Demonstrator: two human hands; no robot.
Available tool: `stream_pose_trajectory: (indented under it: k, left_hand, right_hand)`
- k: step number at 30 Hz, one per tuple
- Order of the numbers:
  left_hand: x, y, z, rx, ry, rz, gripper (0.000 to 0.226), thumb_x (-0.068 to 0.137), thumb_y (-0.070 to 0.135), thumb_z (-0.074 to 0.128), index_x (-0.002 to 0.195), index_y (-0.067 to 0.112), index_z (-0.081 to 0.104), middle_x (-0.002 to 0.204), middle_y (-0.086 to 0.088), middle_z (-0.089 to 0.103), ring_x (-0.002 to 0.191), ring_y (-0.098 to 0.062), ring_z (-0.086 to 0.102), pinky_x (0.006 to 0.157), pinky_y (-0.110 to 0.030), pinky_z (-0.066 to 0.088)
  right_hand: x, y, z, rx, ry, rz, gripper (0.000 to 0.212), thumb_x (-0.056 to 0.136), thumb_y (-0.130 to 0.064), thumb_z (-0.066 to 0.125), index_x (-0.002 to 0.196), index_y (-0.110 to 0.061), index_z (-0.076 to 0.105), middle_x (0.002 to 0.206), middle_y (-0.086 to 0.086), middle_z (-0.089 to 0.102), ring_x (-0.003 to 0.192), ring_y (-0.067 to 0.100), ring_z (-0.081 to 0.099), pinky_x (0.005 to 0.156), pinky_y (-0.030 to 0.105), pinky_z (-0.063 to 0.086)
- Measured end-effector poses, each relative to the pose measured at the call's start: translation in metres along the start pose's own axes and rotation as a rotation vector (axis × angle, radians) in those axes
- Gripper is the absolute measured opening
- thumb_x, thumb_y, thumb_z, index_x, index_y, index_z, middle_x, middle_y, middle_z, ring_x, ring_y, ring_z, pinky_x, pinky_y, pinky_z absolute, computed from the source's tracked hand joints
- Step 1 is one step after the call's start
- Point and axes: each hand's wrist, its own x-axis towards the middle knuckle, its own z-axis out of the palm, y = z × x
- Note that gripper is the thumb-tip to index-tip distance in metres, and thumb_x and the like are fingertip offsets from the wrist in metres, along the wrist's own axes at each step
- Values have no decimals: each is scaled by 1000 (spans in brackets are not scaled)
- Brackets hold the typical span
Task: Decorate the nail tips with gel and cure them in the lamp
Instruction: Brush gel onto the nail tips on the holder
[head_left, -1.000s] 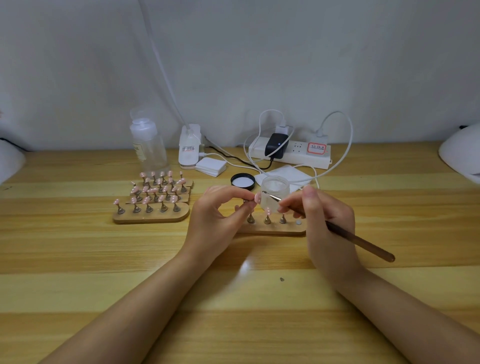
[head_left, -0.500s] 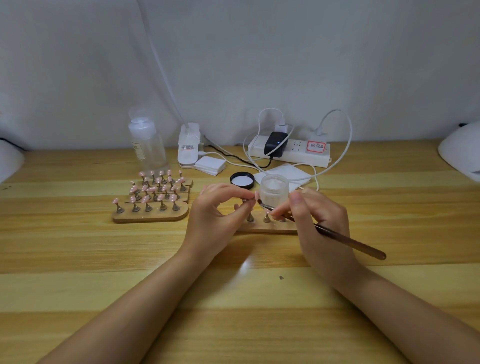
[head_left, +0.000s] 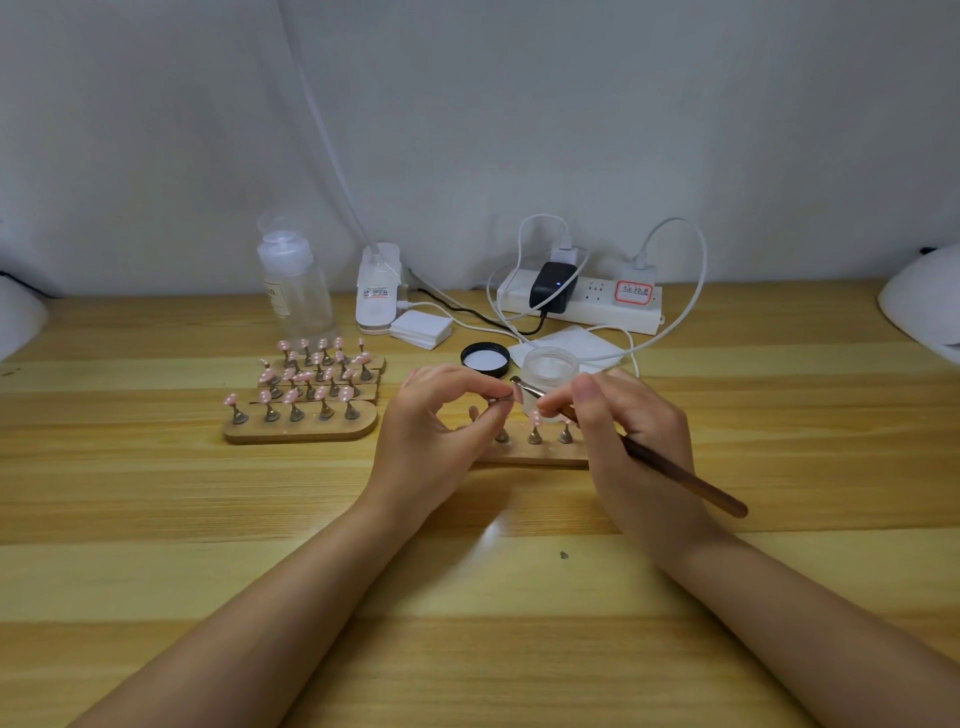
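Note:
My left hand (head_left: 441, 431) pinches a small nail tip stand (head_left: 501, 400) between thumb and forefinger, lifted above a wooden holder strip (head_left: 535, 454). My right hand (head_left: 623, 441) grips a brown-handled brush (head_left: 685, 483), whose metal tip (head_left: 519, 384) touches the held nail tip. An open frosted gel jar (head_left: 550, 366) stands right behind the hands, its black lid (head_left: 485, 359) lying beside it. The strip in front carries several metal stands, partly hidden by my hands.
To the left, wooden strips with several pink nail tips (head_left: 306, 395) on stands. Behind: a clear pump bottle (head_left: 293, 291), a white device (head_left: 379, 291), cotton pads (head_left: 421, 330), a power strip (head_left: 587, 301) with cables. White lamp housings sit at the far right (head_left: 924, 306) and far left (head_left: 15, 317) edges.
The brush tip has moved left from the jar's front to the nail tip in my left hand. My left hand has hardly moved.

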Motion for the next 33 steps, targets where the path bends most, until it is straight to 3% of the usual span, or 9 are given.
stream_pose_trajectory:
  k: [12, 21, 30, 33]
  left_hand:
    - [-1, 4, -1, -13, -1, -63, 7, 75, 5, 72, 82, 8, 72, 80, 0, 69, 85, -17, 61, 84, -38, 44]
    - [-1, 3, -1, -14, -12, -44, 10, 75, 6, 72, 84, 11, 72, 81, 3, 69, 84, -15, 61, 82, -41, 45]
    - [0, 2, -1, -2, -8, -41, 10, 75, 6, 73, 84, 9, 72, 82, 2, 69, 85, -15, 62, 84, -41, 45]
    - [0, 3, -1, -2, -11, -33, 8, 75, 9, 73, 83, 9, 73, 80, 2, 69, 84, -15, 62, 84, -41, 45]
  right_hand:
    - [-4, 2, -2, 61, 45, -95, 50, 94, -24, 33, 62, -7, 67, 61, -8, 60, 61, 10, 57, 61, 32, 47]
    - [1, 1, 1, 20, 42, -25, 38, 94, -31, 35, 75, -20, 66, 72, -21, 61, 76, 4, 59, 76, 36, 48]
    - [-2, 1, -1, 68, 42, -18, 44, 94, -32, 35, 68, -18, 67, 65, -10, 64, 70, 17, 60, 69, 35, 47]
    - [-3, 3, -2, 92, 60, -41, 45, 94, -30, 34, 64, -17, 66, 62, -12, 61, 62, 12, 58, 64, 33, 46]
